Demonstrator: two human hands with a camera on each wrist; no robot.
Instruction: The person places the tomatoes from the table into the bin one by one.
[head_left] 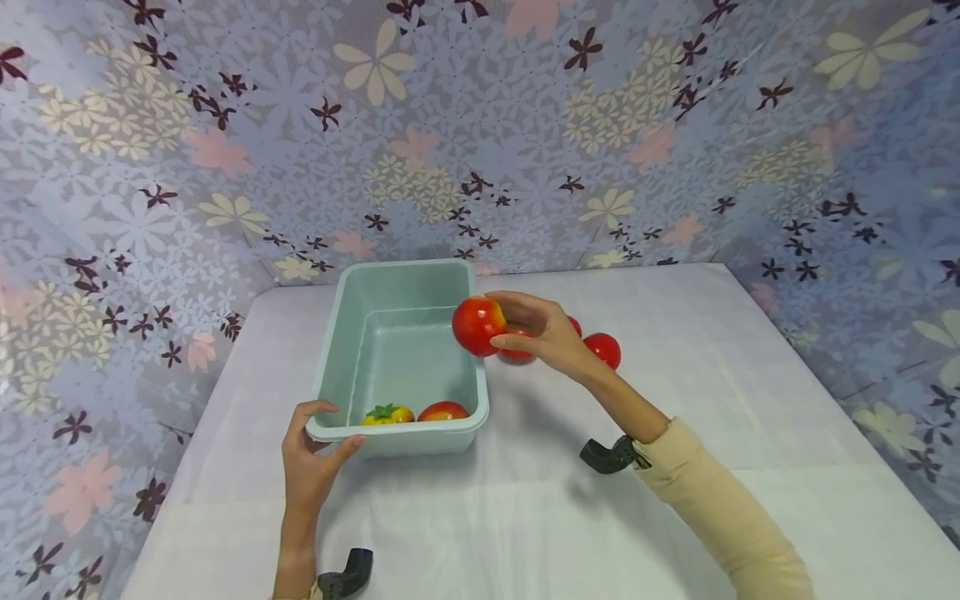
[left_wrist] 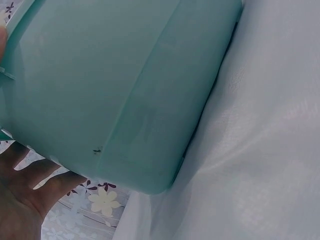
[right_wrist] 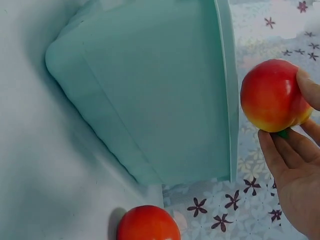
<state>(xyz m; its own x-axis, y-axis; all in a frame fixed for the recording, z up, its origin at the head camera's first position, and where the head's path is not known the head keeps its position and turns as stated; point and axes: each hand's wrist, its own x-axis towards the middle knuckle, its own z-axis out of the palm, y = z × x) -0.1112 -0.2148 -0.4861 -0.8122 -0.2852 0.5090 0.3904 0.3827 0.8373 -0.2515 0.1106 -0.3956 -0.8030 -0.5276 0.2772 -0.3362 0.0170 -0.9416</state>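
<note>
My right hand point(head_left: 551, 337) holds a round red fruit point(head_left: 477, 326) over the right rim of a pale green plastic bin point(head_left: 408, 358). In the right wrist view the fruit point(right_wrist: 274, 95) shades to yellow, with a bit of green at its end, pinched between thumb and fingers. My left hand point(head_left: 315, 467) grips the bin's near left corner, with the thumb along the front rim. Inside the bin, by the front wall, lie a yellow fruit point(head_left: 386, 415) with a green leafy top and a red-and-yellow fruit point(head_left: 444, 411).
Several red fruits lie on the white-covered table right of the bin: one point(head_left: 603, 351) in plain sight, another point(head_left: 517, 356) partly behind my right hand, and one point(head_left: 575, 325) mostly hidden. A flower-patterned wall covering point(head_left: 540, 167) stands behind the table and along both sides.
</note>
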